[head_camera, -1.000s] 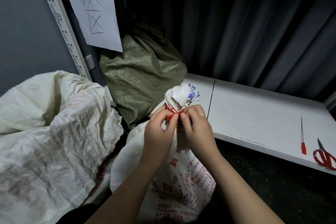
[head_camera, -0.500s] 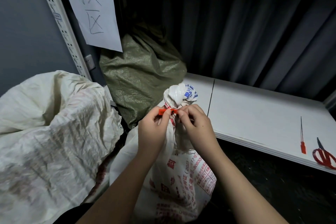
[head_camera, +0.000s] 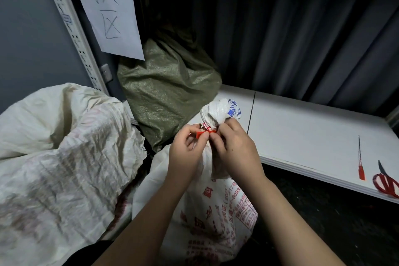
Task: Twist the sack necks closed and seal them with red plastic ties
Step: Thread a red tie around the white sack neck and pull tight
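Note:
A white woven sack (head_camera: 216, 207) with red print stands in front of me, its neck twisted into a bunched top (head_camera: 220, 111). A red plastic tie (head_camera: 204, 133) circles the neck. My left hand (head_camera: 185, 151) pinches the tie's red tab on the left side of the neck. My right hand (head_camera: 235, 147) grips the neck and the tie's other end from the right. A spare red tie (head_camera: 361, 164) lies on the white shelf board (head_camera: 302, 131) at the right.
A large cream sack (head_camera: 60, 149) fills the left. A green woven sack (head_camera: 166, 90) leans in the back corner under a paper sign (head_camera: 105, 6). Red-handled scissors (head_camera: 386, 181) lie at the shelf's right edge. Dark curtain behind; dark floor below the shelf.
The tie's red tab has been drawn out to the left of the neck by my left hand. Both hands stay at the neck, shifted slightly left.

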`<state>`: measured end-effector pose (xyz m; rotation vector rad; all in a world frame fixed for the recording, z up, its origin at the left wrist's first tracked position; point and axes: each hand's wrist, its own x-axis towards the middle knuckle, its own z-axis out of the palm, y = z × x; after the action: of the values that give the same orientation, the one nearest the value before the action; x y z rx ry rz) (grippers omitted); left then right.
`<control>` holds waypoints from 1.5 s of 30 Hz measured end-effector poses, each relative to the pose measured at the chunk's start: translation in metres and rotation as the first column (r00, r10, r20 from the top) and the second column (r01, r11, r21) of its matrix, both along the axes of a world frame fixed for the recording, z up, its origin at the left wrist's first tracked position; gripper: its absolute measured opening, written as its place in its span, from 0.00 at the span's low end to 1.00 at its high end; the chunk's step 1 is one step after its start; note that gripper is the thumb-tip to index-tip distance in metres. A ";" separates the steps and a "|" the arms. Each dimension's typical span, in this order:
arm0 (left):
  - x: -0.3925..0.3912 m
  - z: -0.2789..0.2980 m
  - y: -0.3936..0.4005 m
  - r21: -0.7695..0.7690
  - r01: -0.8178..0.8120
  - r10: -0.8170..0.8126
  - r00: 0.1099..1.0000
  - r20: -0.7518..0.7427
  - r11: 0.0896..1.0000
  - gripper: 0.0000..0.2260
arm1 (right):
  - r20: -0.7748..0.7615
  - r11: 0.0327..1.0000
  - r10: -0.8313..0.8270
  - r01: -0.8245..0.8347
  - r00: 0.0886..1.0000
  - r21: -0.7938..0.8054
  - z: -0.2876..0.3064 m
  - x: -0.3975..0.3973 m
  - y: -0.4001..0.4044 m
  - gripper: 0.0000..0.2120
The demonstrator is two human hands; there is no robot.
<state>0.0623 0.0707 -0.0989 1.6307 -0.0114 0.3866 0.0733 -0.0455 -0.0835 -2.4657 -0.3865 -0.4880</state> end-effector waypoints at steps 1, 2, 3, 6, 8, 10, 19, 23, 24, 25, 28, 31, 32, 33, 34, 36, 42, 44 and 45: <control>0.000 -0.001 0.000 -0.013 0.007 -0.007 1.000 -0.011 1.000 0.08 | -0.003 1.000 0.001 -0.001 1.000 -0.008 -0.001 0.000 0.001 0.09; 0.000 -0.003 0.002 0.056 -0.010 0.009 1.000 0.005 0.998 0.08 | -0.004 1.000 0.004 -0.004 1.000 -0.008 -0.003 0.000 0.001 0.09; 0.000 -0.004 0.003 0.139 -0.023 0.020 1.000 0.021 0.990 0.07 | -0.006 1.000 0.008 -0.007 1.000 0.005 -0.005 0.000 0.001 0.08; 0.000 -0.006 0.006 0.282 -0.049 0.031 0.997 0.069 0.958 0.08 | -0.024 0.998 0.014 -0.012 1.000 0.068 -0.009 0.000 0.004 0.09; -0.001 -0.005 0.007 0.370 -0.082 0.040 0.992 0.120 0.926 0.08 | -0.040 0.992 0.018 -0.013 0.999 0.124 -0.011 -0.002 0.005 0.09; -0.001 -0.005 0.008 0.423 -0.099 0.040 0.988 0.146 0.901 0.09 | -0.071 0.982 0.020 -0.006 0.997 0.190 -0.012 -0.004 0.007 0.09; 0.000 -0.002 0.011 0.227 -0.070 0.065 0.997 0.028 0.971 0.13 | -0.141 0.950 0.017 0.028 0.990 0.312 -0.011 -0.009 0.013 0.06; -0.001 0.001 0.011 0.183 -0.081 0.079 0.997 0.016 0.980 0.11 | -0.124 0.934 0.028 0.018 0.992 0.357 -0.010 -0.010 0.013 0.05; -0.001 0.002 0.011 0.184 -0.097 0.094 0.995 0.022 0.978 0.11 | -0.121 0.931 0.031 0.016 0.992 0.365 -0.010 -0.011 0.014 0.05; -0.001 0.002 0.010 0.182 -0.115 0.112 0.993 0.029 0.977 0.12 | -0.118 0.929 0.031 0.015 0.993 0.369 -0.010 -0.011 0.015 0.04; 0.000 0.000 0.011 0.156 -0.155 0.154 0.988 0.021 0.976 0.12 | -0.117 0.924 0.052 -0.004 0.992 0.382 -0.008 -0.010 0.013 0.06; 0.001 -0.003 0.011 0.262 -0.162 0.158 0.987 0.037 0.951 0.10 | -0.151 0.955 0.076 -0.029 0.986 0.295 -0.003 -0.009 0.007 0.10; 0.000 -0.003 0.011 0.320 -0.174 0.164 0.985 0.060 0.931 0.09 | -0.145 0.983 0.026 0.001 0.989 0.182 0.000 -0.009 0.006 0.09; 0.000 -0.003 0.010 0.375 -0.196 0.174 0.980 0.093 0.906 0.08 | -0.104 0.998 -0.060 0.063 0.993 0.025 0.003 -0.011 0.005 0.08; 0.000 -0.004 0.009 0.427 -0.220 0.180 0.975 0.133 0.877 0.08 | -0.045 0.984 -0.138 0.132 0.989 -0.121 0.007 -0.012 0.005 0.08; 0.000 -0.004 0.004 0.522 -0.259 0.181 0.964 0.196 0.812 0.08 | 0.005 0.943 -0.227 0.221 0.974 -0.251 0.014 -0.012 0.005 0.10; 0.000 -0.005 0.000 0.540 -0.227 0.161 0.973 0.166 0.811 0.10 | 0.028 0.965 -0.143 0.146 0.989 -0.217 0.010 -0.004 0.003 0.13; 0.004 -0.007 0.004 0.420 -0.147 0.114 0.988 0.102 0.896 0.05 | 0.002 0.985 -0.074 0.073 0.997 -0.159 0.007 0.001 -0.001 0.12; 0.006 -0.006 0.006 0.346 -0.093 0.074 0.995 0.068 0.934 0.05 | -0.009 0.987 -0.047 0.046 0.999 -0.151 0.006 0.002 -0.002 0.12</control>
<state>0.0686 0.0764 -0.1053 1.9761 -0.0547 0.5166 0.0754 -0.0477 -0.0772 -2.6280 -0.3740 -0.4785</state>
